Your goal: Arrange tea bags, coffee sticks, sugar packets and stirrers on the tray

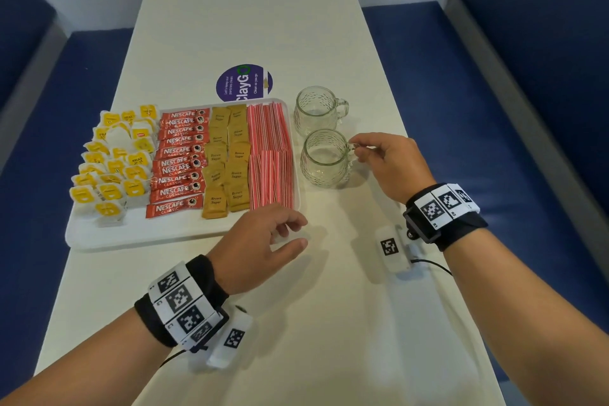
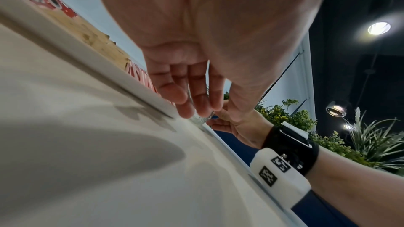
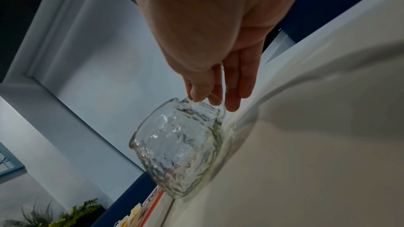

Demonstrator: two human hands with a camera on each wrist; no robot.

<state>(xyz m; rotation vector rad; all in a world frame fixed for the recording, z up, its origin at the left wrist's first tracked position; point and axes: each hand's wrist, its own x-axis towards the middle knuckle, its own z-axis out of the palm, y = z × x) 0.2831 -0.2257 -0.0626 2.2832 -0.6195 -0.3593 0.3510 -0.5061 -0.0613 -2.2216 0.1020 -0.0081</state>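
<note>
A white tray (image 1: pixel 131 234) lies on the left of the table. It holds rows of yellow tea bags (image 1: pixel 112 161), red coffee sticks (image 1: pixel 179 158), brown sugar packets (image 1: pixel 227 158) and red-striped stirrers (image 1: pixel 270 155). My left hand (image 1: pixel 293 234) hovers at the tray's front right corner with fingers (image 2: pixel 190 99) loosely curled and nothing in them. My right hand (image 1: pixel 357 148) pinches the handle of the nearer glass mug (image 1: pixel 324 158), which stands on the table just right of the tray. The right wrist view shows the thumb (image 3: pixel 198 92) on that mug's (image 3: pixel 181 144) handle.
A second glass mug (image 1: pixel 316 109) stands behind the first, close to the tray's right rim. A purple round sticker (image 1: pixel 244 82) lies flat behind the tray. Blue benches (image 1: pixel 494 142) flank the narrow white table (image 1: pixel 329 323).
</note>
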